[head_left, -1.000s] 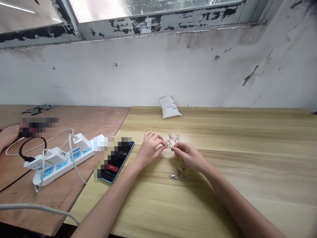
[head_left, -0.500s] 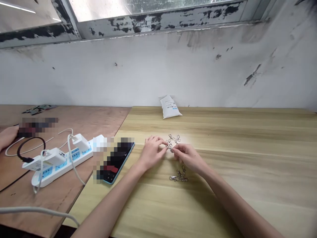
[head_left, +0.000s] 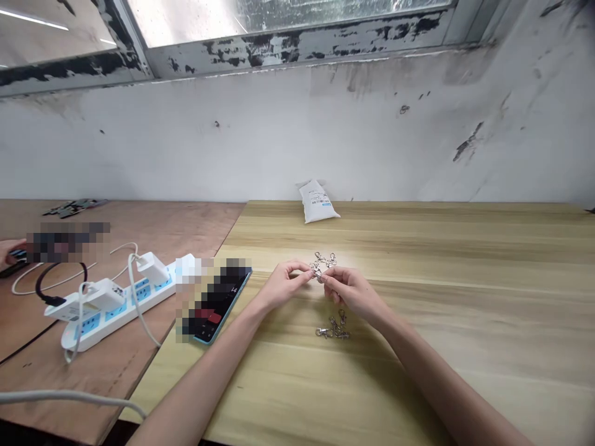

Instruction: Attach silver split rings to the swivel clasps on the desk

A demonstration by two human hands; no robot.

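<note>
Between my two hands is a small silver lobster clasp (head_left: 318, 273), pinched at its sides by the fingertips. My left hand (head_left: 284, 285) grips it from the left with thumb and forefinger. From the right, my right hand (head_left: 349, 287) holds it the same way; its other fingers curl underneath. Just beyond the fingertips lie several more silver clasps (head_left: 331, 259), partly hidden by the held one. Nearer to me, below my right hand, sits a second small pile of clasps (head_left: 335, 328).
A phone (head_left: 223, 303) lies left of my left forearm. Further left, a white power strip (head_left: 134, 310) carries plugs and cables on a brown table (head_left: 195, 223). A white plastic packet (head_left: 318, 201) rests near the wall. At far left another person's hand (head_left: 12, 251) shows.
My left hand's fingers have drawn in, and its thumb and forefinger now close on the clasp. My right hand has hardly moved. The other person's hand at far left has shifted.
</note>
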